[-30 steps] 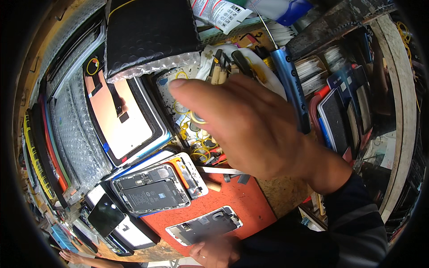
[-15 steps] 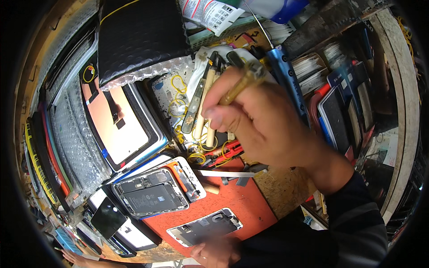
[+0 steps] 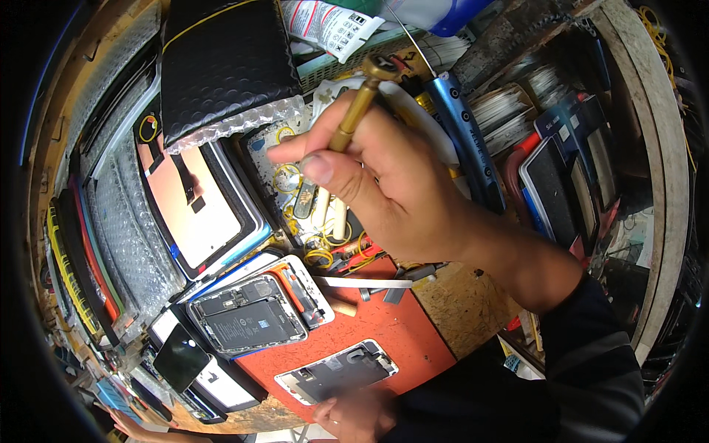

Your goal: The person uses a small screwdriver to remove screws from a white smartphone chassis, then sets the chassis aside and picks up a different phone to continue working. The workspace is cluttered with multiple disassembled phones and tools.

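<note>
Brass tool (image 3: 357, 112) in its grip, the right hand (image 3: 402, 184) is hovering right of a phone (image 3: 238, 298) already open, battery (image 3: 249, 325) still inside.

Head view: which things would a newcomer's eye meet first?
Probably first the right hand near the middle, gripping a brass-coloured tool. Below it, a red mat carries a white-edged panel, with the left hand at its lower edge. A black bubble pouch lies at upper left.

Slim brass-coloured tool (image 3: 356, 112) with a wider round end, slanting in the right hand (image 3: 406, 188) – that end juts clear. White-edged, dark phone part (image 3: 336, 374) – lying flat, set aslant – on a red mat (image 3: 413, 317).
</note>
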Demonstrator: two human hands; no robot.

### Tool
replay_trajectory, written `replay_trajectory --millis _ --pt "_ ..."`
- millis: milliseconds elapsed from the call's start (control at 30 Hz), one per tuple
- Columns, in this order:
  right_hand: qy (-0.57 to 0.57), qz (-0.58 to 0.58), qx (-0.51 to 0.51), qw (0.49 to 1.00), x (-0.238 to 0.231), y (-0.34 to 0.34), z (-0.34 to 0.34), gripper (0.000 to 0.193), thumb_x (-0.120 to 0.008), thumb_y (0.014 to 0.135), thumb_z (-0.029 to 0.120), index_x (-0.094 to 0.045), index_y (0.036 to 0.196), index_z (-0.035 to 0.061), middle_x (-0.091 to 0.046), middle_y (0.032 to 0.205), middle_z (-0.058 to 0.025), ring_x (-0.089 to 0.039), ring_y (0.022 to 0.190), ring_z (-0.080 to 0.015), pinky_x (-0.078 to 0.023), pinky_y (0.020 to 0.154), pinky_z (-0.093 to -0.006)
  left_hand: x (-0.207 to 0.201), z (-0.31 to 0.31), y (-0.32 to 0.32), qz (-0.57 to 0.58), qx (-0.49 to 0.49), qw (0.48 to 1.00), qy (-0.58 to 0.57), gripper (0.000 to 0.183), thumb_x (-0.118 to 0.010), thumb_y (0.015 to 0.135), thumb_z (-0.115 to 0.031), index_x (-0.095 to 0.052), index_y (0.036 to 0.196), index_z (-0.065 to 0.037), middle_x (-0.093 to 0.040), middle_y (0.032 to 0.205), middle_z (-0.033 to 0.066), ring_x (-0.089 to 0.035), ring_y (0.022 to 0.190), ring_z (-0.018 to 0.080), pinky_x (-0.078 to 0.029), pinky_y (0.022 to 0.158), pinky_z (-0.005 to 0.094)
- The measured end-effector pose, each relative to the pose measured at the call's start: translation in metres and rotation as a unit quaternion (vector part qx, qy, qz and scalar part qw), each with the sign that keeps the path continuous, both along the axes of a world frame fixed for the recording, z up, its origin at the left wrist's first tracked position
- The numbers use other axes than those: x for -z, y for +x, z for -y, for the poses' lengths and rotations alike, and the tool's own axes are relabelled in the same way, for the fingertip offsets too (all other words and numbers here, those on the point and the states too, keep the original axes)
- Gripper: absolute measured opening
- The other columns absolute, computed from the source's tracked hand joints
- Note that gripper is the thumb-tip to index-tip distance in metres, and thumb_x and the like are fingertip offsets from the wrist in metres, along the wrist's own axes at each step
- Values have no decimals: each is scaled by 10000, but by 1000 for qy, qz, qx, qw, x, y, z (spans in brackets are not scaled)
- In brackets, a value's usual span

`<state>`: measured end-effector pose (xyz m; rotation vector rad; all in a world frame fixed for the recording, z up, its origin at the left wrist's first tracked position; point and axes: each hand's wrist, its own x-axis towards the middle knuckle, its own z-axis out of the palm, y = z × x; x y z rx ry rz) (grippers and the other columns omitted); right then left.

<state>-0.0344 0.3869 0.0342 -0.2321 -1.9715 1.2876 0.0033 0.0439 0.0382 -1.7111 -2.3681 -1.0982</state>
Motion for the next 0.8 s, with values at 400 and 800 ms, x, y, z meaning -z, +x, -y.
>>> replay_trajectory --millis 400,800 --pt "89 -3 95 991 -13 18 -14 172 -507 1075 58 -560 1207 -38 -672 820 -89 -663 744 -149 -548 707 -296 -5 0 -5 -7 28 999 -30 215 -713 825 -121 -690 1038 -108 -714 908 10 -687 789 184 -498 914 409" --pt "150 134 5 980 -14 24 -14 209 -550 891 -48 -592 1093 -10 -677 821 -181 -656 706 -383 -516 669 -463 -5 12 -1 12 32 997 -64 258 -734 829 -129 -690 1083 -112 -718 999 23 -698 920 200 -482 979 428"
